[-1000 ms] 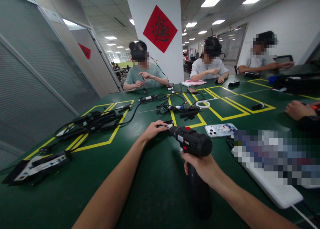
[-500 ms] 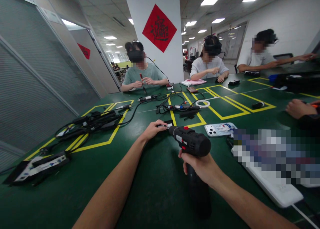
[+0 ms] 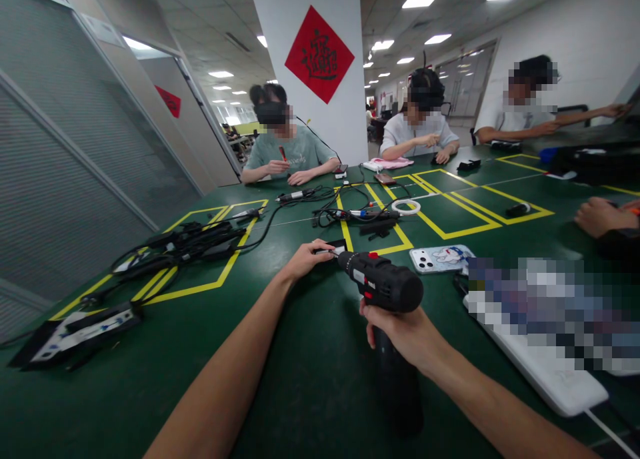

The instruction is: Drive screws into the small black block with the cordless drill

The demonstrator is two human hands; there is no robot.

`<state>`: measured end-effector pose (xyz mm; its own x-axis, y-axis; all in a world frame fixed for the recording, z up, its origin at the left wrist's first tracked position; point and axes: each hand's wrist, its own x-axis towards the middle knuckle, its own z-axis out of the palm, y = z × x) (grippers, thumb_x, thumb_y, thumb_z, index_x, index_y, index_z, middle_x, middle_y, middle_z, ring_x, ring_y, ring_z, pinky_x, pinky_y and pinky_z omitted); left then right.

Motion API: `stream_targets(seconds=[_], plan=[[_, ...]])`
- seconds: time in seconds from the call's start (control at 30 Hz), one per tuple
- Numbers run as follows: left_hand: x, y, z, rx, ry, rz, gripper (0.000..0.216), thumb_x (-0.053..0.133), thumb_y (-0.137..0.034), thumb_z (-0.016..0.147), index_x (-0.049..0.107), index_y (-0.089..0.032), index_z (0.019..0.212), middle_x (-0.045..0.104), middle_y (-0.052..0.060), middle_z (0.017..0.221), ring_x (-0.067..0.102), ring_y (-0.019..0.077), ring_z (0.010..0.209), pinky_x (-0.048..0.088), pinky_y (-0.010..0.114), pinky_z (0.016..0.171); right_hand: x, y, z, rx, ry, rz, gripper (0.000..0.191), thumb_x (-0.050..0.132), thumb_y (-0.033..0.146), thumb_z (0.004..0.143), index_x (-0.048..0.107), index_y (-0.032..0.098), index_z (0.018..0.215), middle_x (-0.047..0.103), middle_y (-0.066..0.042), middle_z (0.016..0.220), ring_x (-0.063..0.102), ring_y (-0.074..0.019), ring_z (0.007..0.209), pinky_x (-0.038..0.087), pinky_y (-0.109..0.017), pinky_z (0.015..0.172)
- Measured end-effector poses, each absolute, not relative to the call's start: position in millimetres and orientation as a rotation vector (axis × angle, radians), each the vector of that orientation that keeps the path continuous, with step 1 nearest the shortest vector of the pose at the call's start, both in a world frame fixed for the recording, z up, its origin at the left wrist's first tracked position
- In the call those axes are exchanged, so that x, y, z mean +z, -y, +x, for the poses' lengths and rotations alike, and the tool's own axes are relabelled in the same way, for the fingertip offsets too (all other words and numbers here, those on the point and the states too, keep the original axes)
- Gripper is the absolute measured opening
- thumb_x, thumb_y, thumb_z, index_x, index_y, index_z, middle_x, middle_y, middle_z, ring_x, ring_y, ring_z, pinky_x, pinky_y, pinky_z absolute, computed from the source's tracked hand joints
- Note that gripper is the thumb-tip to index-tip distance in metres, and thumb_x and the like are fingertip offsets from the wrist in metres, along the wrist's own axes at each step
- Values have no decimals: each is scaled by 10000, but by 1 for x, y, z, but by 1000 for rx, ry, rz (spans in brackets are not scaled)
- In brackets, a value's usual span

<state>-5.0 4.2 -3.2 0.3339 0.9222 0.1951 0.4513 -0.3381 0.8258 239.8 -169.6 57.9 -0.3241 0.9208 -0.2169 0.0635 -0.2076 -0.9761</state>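
Note:
A black cordless drill [image 3: 385, 280] with red details is gripped by its handle in my right hand [image 3: 400, 329]. It is tilted, with its chuck pointing forward and to the left. At the chuck's tip is a small black part [image 3: 341, 244] with a light patch, flat on the green table. My left hand [image 3: 307, 260] holds this part from the left, its fingers reaching to the drill's tip. Whether the bit touches the part is too small to tell.
To the left lies a tangle of black cables [image 3: 195, 242]. More cables [image 3: 360, 213] run ahead. On the right are a phone [image 3: 437, 259] and a white power strip [image 3: 540, 365]. Several people sit around the table [image 3: 310, 392]; one person's hand [image 3: 597, 217] is at the right edge.
My hands and the drill stay nearly still. Across the table, the person in green has lowered one hand onto the table and holds a red-handled tool in the other.

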Motion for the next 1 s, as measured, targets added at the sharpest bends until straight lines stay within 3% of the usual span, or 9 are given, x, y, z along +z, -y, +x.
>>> stream_targets(seconds=[0.43,0.77,1.0], plan=[[-2,-4,-4,887,-1203,1918,356,654,-425,673,682,-215,960,586,46,1066,535,218,1002,371,345,919,58,171,239,1605,1360,-1190,153,512,260,764,601,141,800,549,6,516,523,-111,491,409,-232,516],[-3,-4,-5,883,-1216,1921,368,646,-431,679,673,-216,976,580,48,1085,524,219,1028,360,345,939,48,169,242,1619,1295,-1086,194,530,250,754,605,151,903,585,-5,588,540,-120,505,418,-244,519],[-3,-3,-4,886,-1225,1915,384,648,-446,663,676,-211,965,574,51,1093,523,224,1030,361,358,946,53,170,241,1639,1290,-1152,170,537,259,750,612,133,835,565,-4,545,525,-117,496,410,-238,514]])
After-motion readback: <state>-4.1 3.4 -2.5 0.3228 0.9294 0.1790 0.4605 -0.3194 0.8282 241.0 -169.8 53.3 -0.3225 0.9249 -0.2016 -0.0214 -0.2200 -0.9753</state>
